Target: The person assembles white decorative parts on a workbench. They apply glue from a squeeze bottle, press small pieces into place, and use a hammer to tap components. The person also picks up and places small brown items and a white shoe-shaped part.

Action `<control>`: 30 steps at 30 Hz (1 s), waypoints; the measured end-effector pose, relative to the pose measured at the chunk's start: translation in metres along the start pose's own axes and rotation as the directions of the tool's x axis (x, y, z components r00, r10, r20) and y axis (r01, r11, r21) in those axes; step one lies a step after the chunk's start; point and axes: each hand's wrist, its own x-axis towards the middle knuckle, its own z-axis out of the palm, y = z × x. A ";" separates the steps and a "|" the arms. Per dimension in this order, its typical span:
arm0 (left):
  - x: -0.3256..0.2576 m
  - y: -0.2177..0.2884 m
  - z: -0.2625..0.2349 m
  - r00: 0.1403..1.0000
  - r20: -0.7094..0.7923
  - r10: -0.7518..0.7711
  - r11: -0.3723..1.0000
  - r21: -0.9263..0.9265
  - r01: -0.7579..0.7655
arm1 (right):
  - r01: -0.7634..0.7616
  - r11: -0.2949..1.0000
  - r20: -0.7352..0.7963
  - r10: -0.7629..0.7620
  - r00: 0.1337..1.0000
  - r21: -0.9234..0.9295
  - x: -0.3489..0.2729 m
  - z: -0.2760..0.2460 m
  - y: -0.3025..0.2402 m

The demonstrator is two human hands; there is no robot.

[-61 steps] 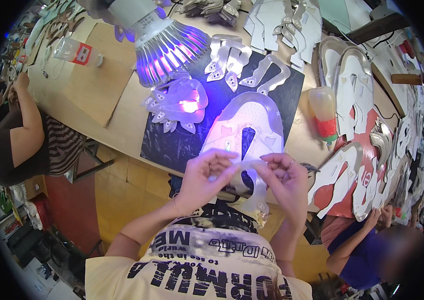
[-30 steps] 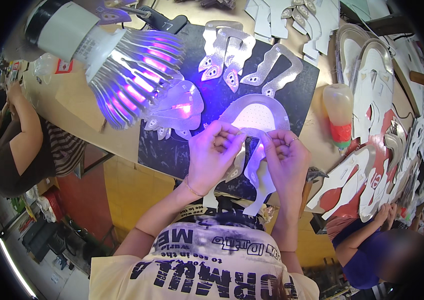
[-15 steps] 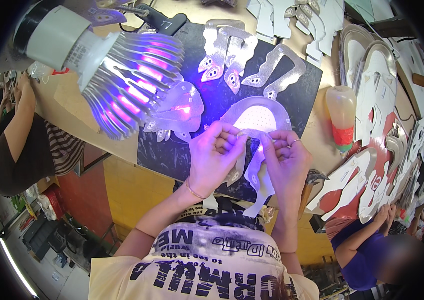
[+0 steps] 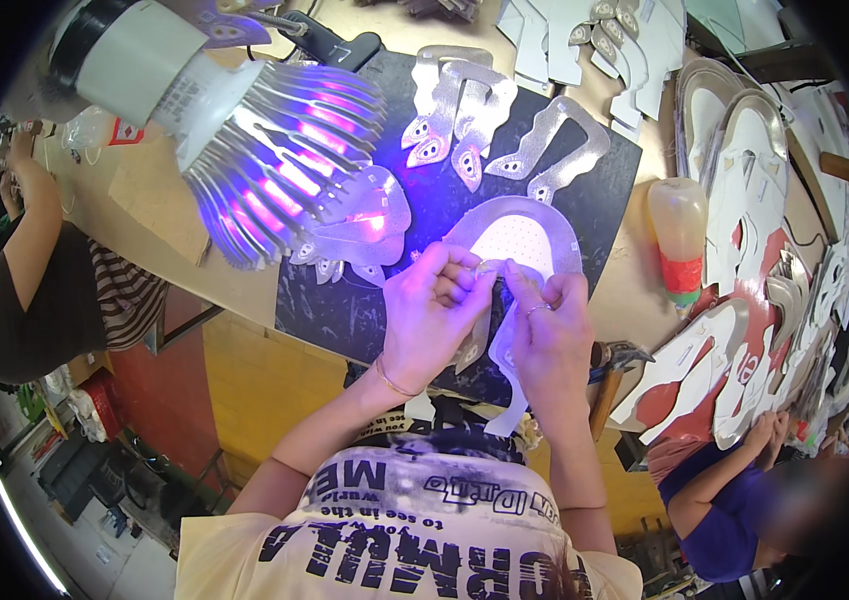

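Observation:
Between my hands is a shoe upper piece [image 4: 522,238] with a white perforated toe and a grey, shiny border. It lies partly on the black mat [image 4: 334,325], and its pale strips hang toward my body. My left hand [image 4: 434,312] pinches its inner edge with thumb and fingers. Close beside it, my right hand [image 4: 552,335], wearing a ring, has its fingers closed on the same edge. The fingertips of both hands nearly meet there. Silvery U-shaped shoe pieces [image 4: 484,105] with eyelet ends lie beyond the hands.
A finned lamp [image 4: 279,165] hangs low at the left, casting violet light over a pile of shoe pieces [image 4: 379,215]. A glue bottle [image 4: 677,240] with a red band stands right of the mat. Stacked white-and-grey uppers [image 4: 744,150] fill the right side. Other people sit at both sides.
My right hand has shifted slightly left along the edge, its thumb now closer to my left fingertips. The left hand stays nearly in place.

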 end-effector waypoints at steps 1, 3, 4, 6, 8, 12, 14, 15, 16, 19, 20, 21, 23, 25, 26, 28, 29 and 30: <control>0.000 -0.001 0.000 1.000 0.002 0.017 1.000 0.013 -0.017 | -0.006 0.999 0.036 0.008 0.999 -0.053 0.000 -0.001 -0.003; 0.000 -0.001 0.000 1.000 -0.005 0.022 1.000 0.014 -0.022 | -0.001 0.991 0.041 0.007 0.999 -0.137 0.001 -0.004 -0.007; 0.001 0.000 0.000 1.000 -0.013 0.014 1.000 -0.003 -0.014 | 0.024 0.983 0.011 -0.023 1.000 -0.182 0.002 -0.005 -0.008; 0.001 0.001 0.000 1.000 0.003 0.001 0.999 -0.038 -0.001 | 0.054 0.967 0.015 -0.052 0.999 -0.248 0.003 -0.007 -0.007; -0.002 0.003 -0.004 0.998 0.052 -0.024 0.996 -0.080 0.029 | 0.115 0.958 -0.090 -0.143 0.986 -0.261 0.004 -0.009 -0.001; -0.012 0.004 -0.011 0.994 0.098 0.043 0.997 -0.071 -0.036 | 0.077 0.997 -0.350 -0.083 0.933 -0.030 0.008 -0.017 0.023; -0.016 0.004 -0.014 0.991 0.109 0.076 0.995 -0.067 -0.069 | -0.077 0.978 -0.257 0.126 0.958 0.191 0.002 -0.020 0.029; -0.018 0.004 -0.016 0.988 0.113 0.110 0.993 -0.051 -0.105 | -0.180 0.940 -0.129 0.224 0.966 0.289 -0.002 -0.023 0.031; -0.019 0.004 -0.018 0.986 0.118 0.121 0.992 -0.034 -0.117 | -0.266 0.889 -0.004 0.288 0.957 0.372 -0.006 -0.024 0.031; -0.021 0.005 -0.028 0.978 0.165 0.127 0.985 0.098 -0.144 | -0.224 0.859 -0.002 0.253 0.968 0.460 -0.026 -0.027 0.021; -0.021 0.006 -0.032 0.979 0.176 0.105 0.978 0.162 -0.134 | -0.218 0.896 -0.019 0.244 0.970 0.387 -0.031 -0.026 0.016; -0.022 0.007 -0.034 0.981 0.170 0.091 0.982 0.150 -0.118 | -0.214 0.926 -0.035 0.236 0.971 0.311 -0.035 -0.025 0.012; -0.022 0.009 -0.036 0.978 0.172 0.123 0.976 0.156 -0.150 | -0.164 0.986 -0.115 0.164 0.980 0.009 -0.040 -0.023 0.006; -0.021 0.009 -0.035 0.971 0.152 0.185 0.952 0.216 -0.215 | -0.001 0.984 -0.240 -0.043 0.970 -0.180 -0.039 -0.020 0.004; -0.021 0.009 -0.033 0.963 0.139 0.231 0.926 0.273 -0.262 | 0.047 0.960 -0.261 -0.123 0.957 -0.276 -0.037 -0.019 0.005; -0.023 0.007 -0.030 0.931 0.127 0.342 0.845 0.392 -0.364 | 0.146 0.954 -0.127 -0.185 0.975 -0.262 -0.032 -0.016 0.005; -0.025 0.005 -0.027 0.905 0.131 0.404 0.788 0.452 -0.417 | 0.193 0.948 -0.064 -0.215 0.975 -0.252 -0.030 -0.015 0.006; -0.027 0.002 -0.026 0.880 0.133 0.456 0.730 0.511 -0.455 | 0.205 0.938 -0.028 -0.221 0.975 -0.278 -0.029 -0.014 0.006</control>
